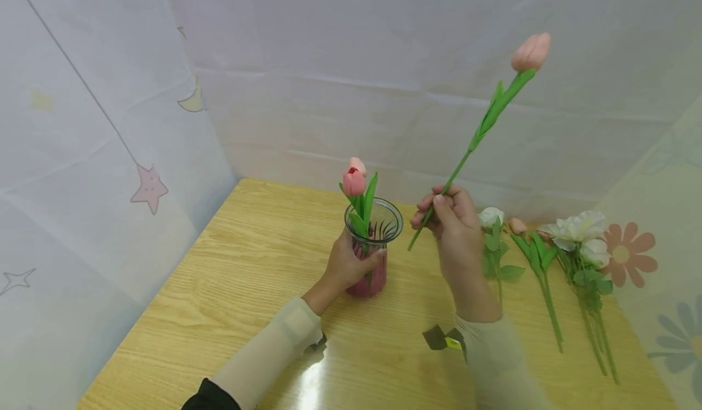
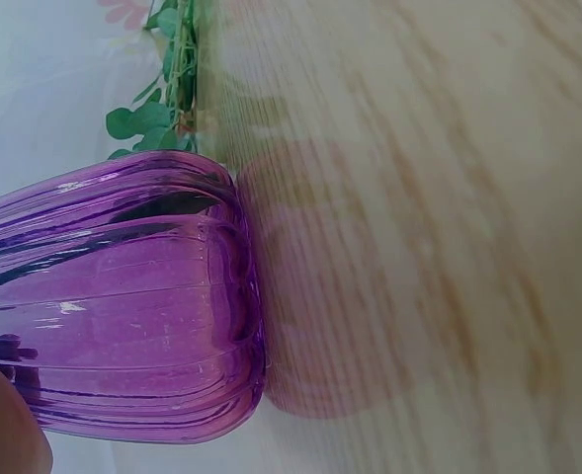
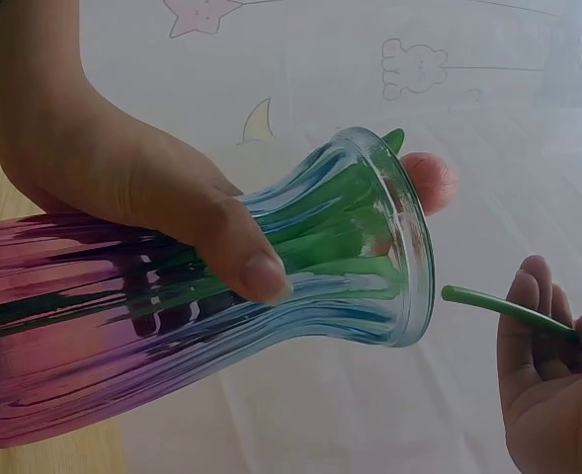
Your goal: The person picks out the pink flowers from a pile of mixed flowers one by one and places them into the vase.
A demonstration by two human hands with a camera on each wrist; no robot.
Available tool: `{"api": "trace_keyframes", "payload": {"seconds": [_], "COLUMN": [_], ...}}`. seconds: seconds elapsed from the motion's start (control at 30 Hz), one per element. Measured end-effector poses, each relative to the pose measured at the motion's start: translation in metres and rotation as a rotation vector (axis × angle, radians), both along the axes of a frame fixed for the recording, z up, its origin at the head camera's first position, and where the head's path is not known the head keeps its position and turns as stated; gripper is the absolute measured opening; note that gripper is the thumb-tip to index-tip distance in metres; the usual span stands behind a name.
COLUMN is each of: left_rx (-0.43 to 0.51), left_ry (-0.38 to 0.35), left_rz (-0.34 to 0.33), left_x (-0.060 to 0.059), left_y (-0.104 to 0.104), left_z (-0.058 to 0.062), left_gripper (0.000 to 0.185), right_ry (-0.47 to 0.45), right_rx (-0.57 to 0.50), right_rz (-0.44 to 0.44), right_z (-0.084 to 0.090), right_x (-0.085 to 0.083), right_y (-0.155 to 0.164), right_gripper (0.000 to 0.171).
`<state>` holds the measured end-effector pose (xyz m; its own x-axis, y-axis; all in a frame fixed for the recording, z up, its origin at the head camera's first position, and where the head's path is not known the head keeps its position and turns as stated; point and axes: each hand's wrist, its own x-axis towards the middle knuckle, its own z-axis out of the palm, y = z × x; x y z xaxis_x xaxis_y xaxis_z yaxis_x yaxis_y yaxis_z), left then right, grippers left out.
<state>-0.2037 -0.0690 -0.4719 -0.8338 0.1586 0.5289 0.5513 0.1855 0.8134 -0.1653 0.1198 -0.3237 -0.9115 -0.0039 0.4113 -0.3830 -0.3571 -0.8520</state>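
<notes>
A ribbed glass vase [image 1: 373,276], pink-purple at its base and bluish at the rim, stands on the table. My left hand [image 1: 348,264] grips it around the middle, its thumb across the front in the right wrist view. Pink tulips [image 1: 354,183] with green leaves lean at the left of the vase's mouth. Pinched between thumb and fingers of my right hand [image 1: 457,233] is a single pale pink tulip [image 1: 531,52], its bloom tilted up to the right. The lower end of its green stem [image 3: 488,304] hangs beside the vase rim, apart from it.
On the right of the wooden table [image 1: 219,300] lie a white flower [image 1: 491,217], another tulip [image 1: 543,264] and white blooms with leafy stems [image 1: 581,233]. A printed cloth backdrop [image 1: 329,44] rises behind the table and along its sides.
</notes>
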Motion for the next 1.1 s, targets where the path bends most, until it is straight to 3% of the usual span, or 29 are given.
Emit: {"api": "trace_keyframes", "payload": {"seconds": [0.33,1.1], "left_rx": [0.019,0.009], "left_ry": [-0.049,-0.022], "left_rz": [-0.031,-0.01], "left_x": [0.002,0.001], "left_y": [-0.001,0.0], "left_z": [0.005,0.004], "left_gripper": [0.074,0.07], "right_ry": [0.035,0.04], "right_rx": [-0.026,-0.011], "right_rz": [0.005,-0.034], "right_z": [0.005,0.006], "right_x": [-0.003,-0.01], "right_y": [-0.011,-0.029], "right_gripper": [0.012,0.016]}}
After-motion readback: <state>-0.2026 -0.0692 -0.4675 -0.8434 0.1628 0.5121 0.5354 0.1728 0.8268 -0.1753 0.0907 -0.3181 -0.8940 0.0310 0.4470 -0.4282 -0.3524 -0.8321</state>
